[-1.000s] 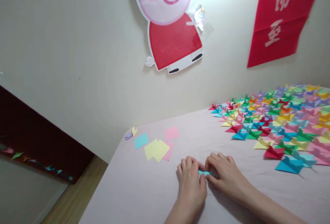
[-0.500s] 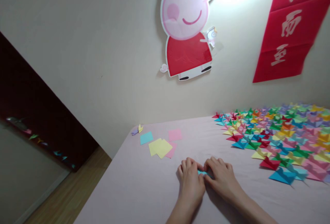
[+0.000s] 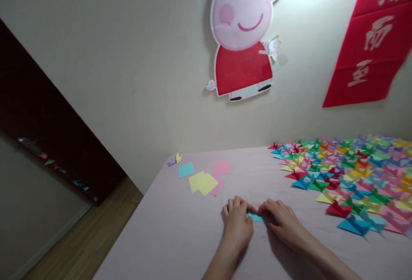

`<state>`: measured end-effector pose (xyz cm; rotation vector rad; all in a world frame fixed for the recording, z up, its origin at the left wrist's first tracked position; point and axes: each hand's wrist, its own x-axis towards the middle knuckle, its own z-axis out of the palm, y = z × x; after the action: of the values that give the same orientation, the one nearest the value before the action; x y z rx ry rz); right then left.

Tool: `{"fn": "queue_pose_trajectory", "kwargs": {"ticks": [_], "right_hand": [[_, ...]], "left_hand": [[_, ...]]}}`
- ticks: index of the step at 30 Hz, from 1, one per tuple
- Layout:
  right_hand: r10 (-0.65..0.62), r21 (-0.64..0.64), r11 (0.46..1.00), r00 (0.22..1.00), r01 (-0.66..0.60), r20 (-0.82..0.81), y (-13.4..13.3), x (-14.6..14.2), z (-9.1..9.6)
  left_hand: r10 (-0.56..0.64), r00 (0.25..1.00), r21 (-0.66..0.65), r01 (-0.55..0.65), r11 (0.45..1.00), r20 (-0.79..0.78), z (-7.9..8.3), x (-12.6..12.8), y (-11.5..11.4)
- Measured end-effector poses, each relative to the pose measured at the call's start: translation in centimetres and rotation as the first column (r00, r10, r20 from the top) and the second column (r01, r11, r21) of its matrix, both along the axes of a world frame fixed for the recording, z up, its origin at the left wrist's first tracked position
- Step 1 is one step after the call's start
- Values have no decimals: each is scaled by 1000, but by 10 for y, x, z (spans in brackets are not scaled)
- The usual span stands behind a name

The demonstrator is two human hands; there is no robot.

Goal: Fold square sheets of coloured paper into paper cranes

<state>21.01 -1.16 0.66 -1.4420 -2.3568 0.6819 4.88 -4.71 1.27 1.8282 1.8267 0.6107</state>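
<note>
A small piece of folded light-blue paper (image 3: 256, 217) lies on the pale pink tabletop (image 3: 167, 237), between my two hands. My left hand (image 3: 237, 220) rests at its left end, fingers bent and closed on the paper's edge. On the other side my right hand (image 3: 280, 220) has its thumb and fingers pinched at the right end. My fingers hide both ends of the paper, so only its middle strip shows.
Loose square sheets lie beyond my left hand: blue (image 3: 186, 170), yellow (image 3: 202, 183) and pink (image 3: 222, 167). Two small folded pieces (image 3: 174, 159) sit at the table's far left corner. Many colourful folded paper cranes (image 3: 354, 185) cover the right side. A wall (image 3: 154, 78) stands behind.
My right hand has shifted slightly right, away from the left, and more of the blue paper shows between them. The camera view has turned a little.
</note>
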Motion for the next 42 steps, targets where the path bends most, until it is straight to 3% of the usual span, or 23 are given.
{"fn": "queue_pose_trajectory", "kwargs": {"ticks": [4,9,16,20,23,28,36,42], "right_hand": [[66,9,998,997,-65,-27,5,0,-6],[145,1,989,988,-145,-50,23,-3,-9],[170,1,985,972,-172,-163,31,-5,-8],[5,-8,1000,944,-8,-331,45,-10,-13],[-123,-95,992,847,87,-517,60,-18,-6],[-231,-259,964,682,63,-694,73,-32,3],[-190,-126,982,753,142,-630,70,-29,-5],[-194,-144,981,719,131,-668,68,-30,-5]], "left_hand": [[-34,998,42,36,998,-46,1,-3,-3],[-183,978,-8,183,983,-103,12,-14,6],[-242,969,70,239,968,41,8,-29,30],[-141,971,155,112,982,194,11,-28,47],[-82,900,181,4,984,428,12,-24,66],[-3,783,134,-103,986,621,-1,-17,88],[56,749,90,-153,984,660,-14,-12,90],[44,680,95,-166,981,732,-16,-11,90]]}}
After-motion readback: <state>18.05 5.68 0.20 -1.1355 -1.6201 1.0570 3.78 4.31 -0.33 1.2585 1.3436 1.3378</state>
